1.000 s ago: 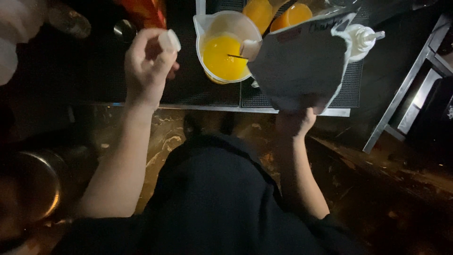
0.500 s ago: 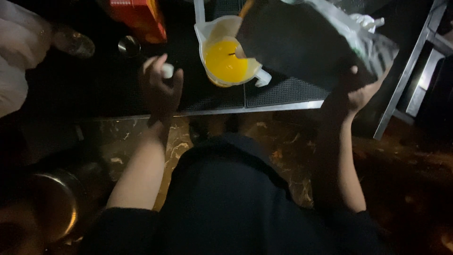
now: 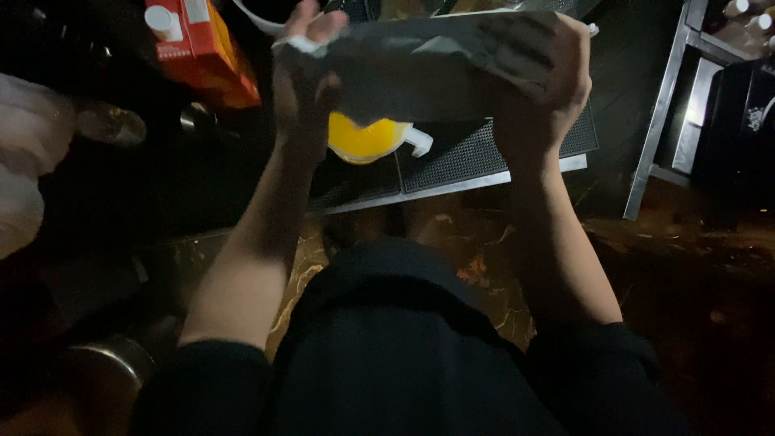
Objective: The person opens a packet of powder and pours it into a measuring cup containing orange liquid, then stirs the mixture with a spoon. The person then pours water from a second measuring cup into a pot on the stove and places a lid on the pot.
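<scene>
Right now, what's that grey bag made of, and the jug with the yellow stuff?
The grey bag, held by the left hand and right hand, looks like soft matte plastic or foil: it creases. The jug seems white translucent plastic, since the yellow liquid glows through.

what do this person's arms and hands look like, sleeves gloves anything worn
Both hands are bare, with no gloves, rings or watch that can be seen on the left hand or the right hand. The forearms are bare too. Dark, black-looking sleeves end near the elbows, matching the dark top. The dim light hides finer detail.
</scene>
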